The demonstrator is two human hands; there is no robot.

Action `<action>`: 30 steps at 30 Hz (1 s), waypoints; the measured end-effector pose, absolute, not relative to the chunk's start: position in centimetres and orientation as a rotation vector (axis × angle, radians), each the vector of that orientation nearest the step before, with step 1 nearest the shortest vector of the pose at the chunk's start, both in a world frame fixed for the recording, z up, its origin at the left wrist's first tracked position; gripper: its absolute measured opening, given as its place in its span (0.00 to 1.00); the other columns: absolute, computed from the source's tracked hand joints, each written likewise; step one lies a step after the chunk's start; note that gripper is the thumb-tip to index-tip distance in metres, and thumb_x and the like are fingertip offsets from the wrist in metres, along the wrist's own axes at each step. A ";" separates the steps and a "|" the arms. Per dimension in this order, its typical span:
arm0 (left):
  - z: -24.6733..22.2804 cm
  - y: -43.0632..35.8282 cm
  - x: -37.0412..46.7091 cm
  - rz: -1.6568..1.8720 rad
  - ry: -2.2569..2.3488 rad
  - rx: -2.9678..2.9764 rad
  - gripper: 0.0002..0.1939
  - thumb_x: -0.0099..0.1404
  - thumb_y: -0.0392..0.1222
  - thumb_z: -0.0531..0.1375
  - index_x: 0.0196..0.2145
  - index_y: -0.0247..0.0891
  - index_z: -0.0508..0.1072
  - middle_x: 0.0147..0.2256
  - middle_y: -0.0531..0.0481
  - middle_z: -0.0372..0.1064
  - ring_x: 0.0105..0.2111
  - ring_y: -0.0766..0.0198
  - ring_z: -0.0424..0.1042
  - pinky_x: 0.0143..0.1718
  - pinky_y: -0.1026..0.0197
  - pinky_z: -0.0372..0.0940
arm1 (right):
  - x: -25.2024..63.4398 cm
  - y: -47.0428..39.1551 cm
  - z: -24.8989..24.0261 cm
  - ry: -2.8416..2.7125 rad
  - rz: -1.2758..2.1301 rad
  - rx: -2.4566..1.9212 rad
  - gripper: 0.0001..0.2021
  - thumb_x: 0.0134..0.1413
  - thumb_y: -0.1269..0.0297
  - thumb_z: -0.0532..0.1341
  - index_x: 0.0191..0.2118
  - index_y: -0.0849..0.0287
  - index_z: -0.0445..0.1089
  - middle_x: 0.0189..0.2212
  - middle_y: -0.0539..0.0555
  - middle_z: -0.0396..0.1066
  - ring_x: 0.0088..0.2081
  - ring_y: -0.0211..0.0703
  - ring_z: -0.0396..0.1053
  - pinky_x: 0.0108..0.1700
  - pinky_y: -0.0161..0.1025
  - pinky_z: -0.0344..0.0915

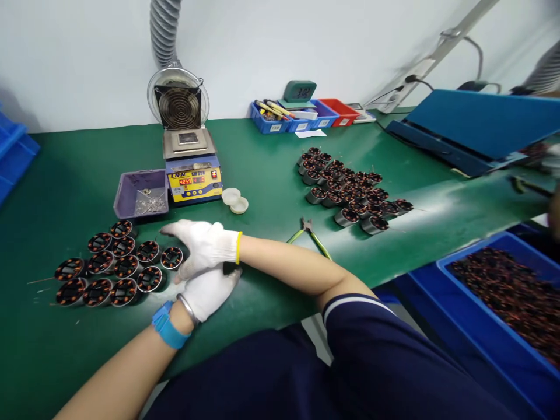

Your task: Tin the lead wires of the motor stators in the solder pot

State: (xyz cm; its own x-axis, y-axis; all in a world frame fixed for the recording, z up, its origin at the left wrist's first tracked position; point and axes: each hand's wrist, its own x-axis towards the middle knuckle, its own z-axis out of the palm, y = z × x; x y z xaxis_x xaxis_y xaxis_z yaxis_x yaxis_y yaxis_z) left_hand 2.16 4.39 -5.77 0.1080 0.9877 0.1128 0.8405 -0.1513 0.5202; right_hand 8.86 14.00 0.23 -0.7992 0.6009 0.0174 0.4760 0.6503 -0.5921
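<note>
Green bench top (pixel 262 166), pale wall (pixel 100 58) behind: one heating unit (pixel 195 178) with a lit red display, and beside it a purple tray (pixel 125 189) of silvery scraps, stood before you. Copper-wound rings: a left cluster (pixel 126 280) and a right-hand group (pixel 350 192) lay apart on the green. Cutters (pixel 307 226), one pair, lay just beside your right forearm. Right hand (pixel 203 242), gloved: your fingers were parted around the nearest ring (pixel 172 258), at the cluster's right edge, not closed on it. Left hand (pixel 210 294), gloved: it lay below your right wrist, its grip impossible to tell. Risks, as judged: a sideways nudge could have jostled neighbouring rings or bent thin leads; crossed wrists could have bumped; a forearm sweep could have shifted the cutters
</note>
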 end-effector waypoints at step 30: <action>-6.6 5.1 0.7 1.047 1.923 1.874 0.37 0.61 0.52 0.63 0.64 0.32 0.62 0.69 0.28 0.48 0.67 0.36 0.56 0.67 0.38 0.54 | 20.0 18.8 -3.6 -2.085 0.553 -1.729 0.42 0.47 0.51 0.66 0.69 0.51 0.57 0.62 0.56 0.67 0.59 0.61 0.68 0.57 0.56 0.68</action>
